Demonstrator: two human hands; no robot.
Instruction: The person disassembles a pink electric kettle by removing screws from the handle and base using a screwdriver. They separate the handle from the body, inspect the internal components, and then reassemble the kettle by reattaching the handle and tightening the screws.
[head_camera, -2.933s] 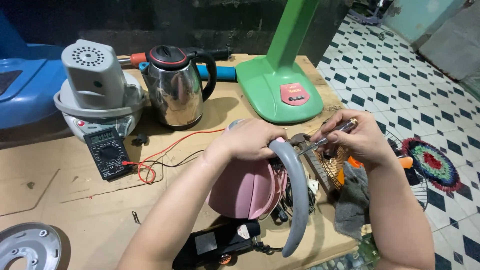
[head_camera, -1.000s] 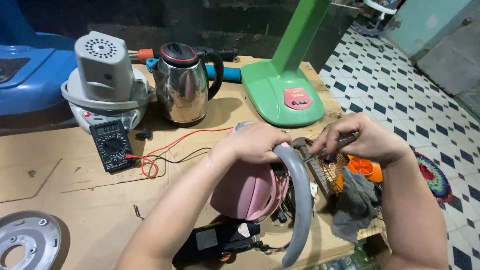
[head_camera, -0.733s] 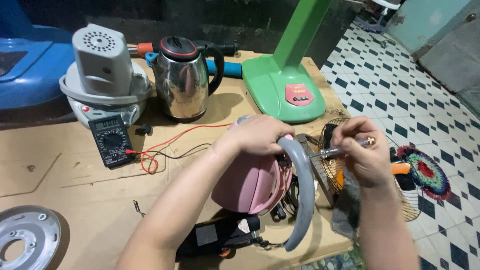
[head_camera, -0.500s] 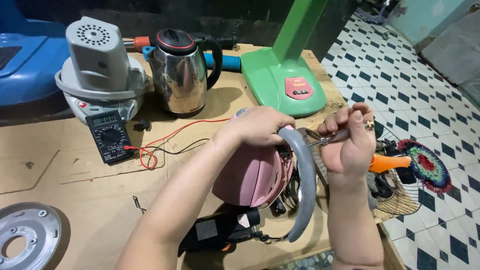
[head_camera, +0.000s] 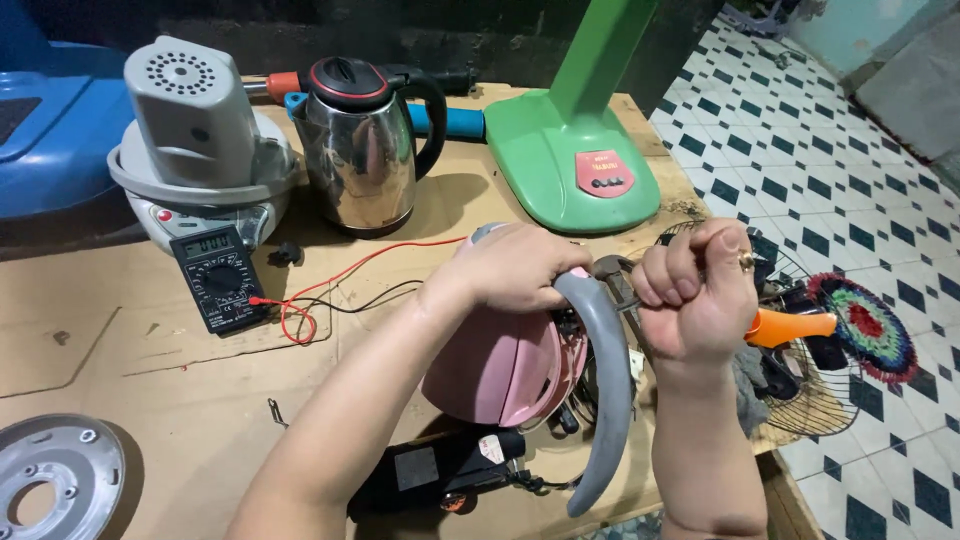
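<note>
The left hand is curling closed over the top of a pink kettle lying on its side near the front edge of the wooden surface, its fingers wrapping around the upper end of the kettle's grey handle. The right hand is clenching in a fist just beside that handle, gripping a metal tool whose tip is showing between the two hands; what kind of tool it is cannot be told. A black device is lying just in front of the kettle. Further back, a steel kettle is standing upright beside a grey appliance, with a multimeter and its red and black leads lying in front of them. A green fan base is standing at the far right.
</note>
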